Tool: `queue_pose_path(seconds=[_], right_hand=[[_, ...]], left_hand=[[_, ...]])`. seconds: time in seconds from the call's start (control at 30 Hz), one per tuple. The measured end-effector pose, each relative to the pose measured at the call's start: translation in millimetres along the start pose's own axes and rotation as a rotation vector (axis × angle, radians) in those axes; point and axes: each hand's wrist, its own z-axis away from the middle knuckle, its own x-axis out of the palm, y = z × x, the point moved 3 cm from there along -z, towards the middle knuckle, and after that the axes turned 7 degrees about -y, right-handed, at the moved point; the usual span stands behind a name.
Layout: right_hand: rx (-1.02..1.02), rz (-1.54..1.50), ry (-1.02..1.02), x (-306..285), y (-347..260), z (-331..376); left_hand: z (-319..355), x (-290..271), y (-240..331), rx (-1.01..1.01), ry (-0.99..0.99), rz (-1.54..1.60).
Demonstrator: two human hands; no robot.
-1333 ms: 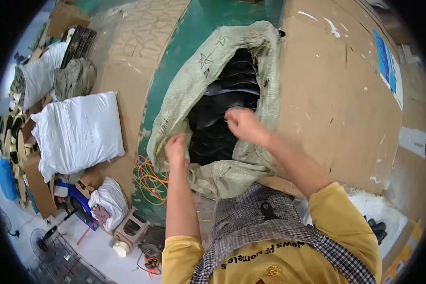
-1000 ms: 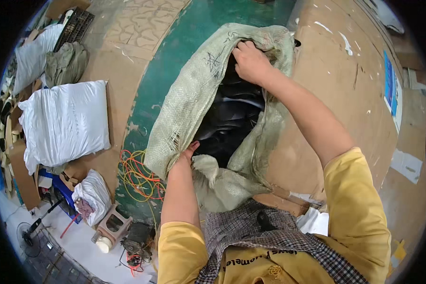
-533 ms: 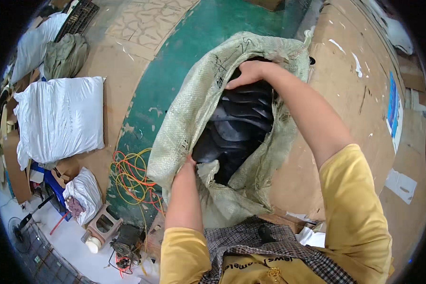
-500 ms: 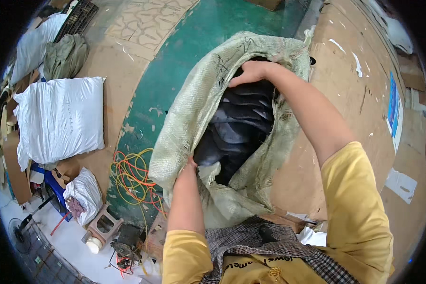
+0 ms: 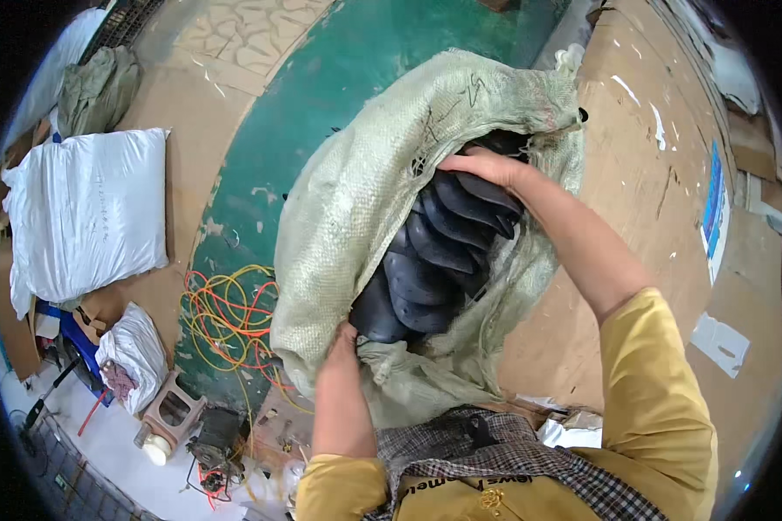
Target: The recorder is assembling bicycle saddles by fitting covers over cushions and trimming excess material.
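A pale green woven sack (image 5: 330, 200) lies with its mouth open in front of me. Inside it, a row of black, smooth, curved pieces (image 5: 426, 278) overlaps one another; their exact kind is unclear. My right hand (image 5: 488, 165) is closed over the far end of the row, thumb on top, its other fingers hidden among the pieces. At the near left end, my left hand (image 5: 343, 340) is closed against the row by the sack's rim, most of its fingers hidden by sack and pieces. The bottom of the sack's contents is out of sight.
To the left lies a stuffed white sack (image 5: 96, 217) on brown cardboard. Orange and yellow cords (image 5: 222, 321) tangle on the green floor (image 5: 243, 200). A small motor-like device (image 5: 215, 437) stands at lower left. Cardboard sheeting (image 5: 634, 200) spreads to the right.
The black pieces now show more fully in the sack's mouth and sit higher. My right hand has moved slightly down and right, my left hand slightly down. The view has shifted a little.
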Motion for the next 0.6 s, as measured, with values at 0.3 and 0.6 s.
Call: queue_pose_path(seconds=[0.3, 0.6], right_hand=[[0.002, -0.355, -0.083, 22, 26, 16], [-0.157, -0.494, 0.028, 64, 17, 136]], left_hand=[[8, -18, 28, 0.133, -0.075, -0.175], [124, -22, 53, -0.036, -0.041, -0.348]])
